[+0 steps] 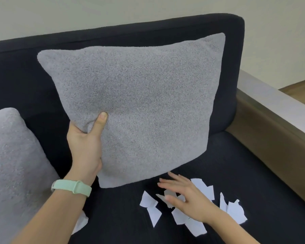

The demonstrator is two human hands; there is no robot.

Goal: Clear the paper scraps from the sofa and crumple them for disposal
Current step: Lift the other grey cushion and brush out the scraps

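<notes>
The left hand (pixel 85 147) pinches the grey cushion (pixel 136 106) by its edge, thumb pressed into the fabric, tipping it up off the seat. The right hand (pixel 185 196), fingers spread and empty, hovers over the paper scraps (pixel 236 211) scattered on the dark sofa (pixel 253 164) seat. One scrap (pixel 82 221) lies apart under the left forearm — easy to miss. If the cushion drops, it covers the nearest pieces — a second cushion (pixel 12 155) crowds the left
</notes>
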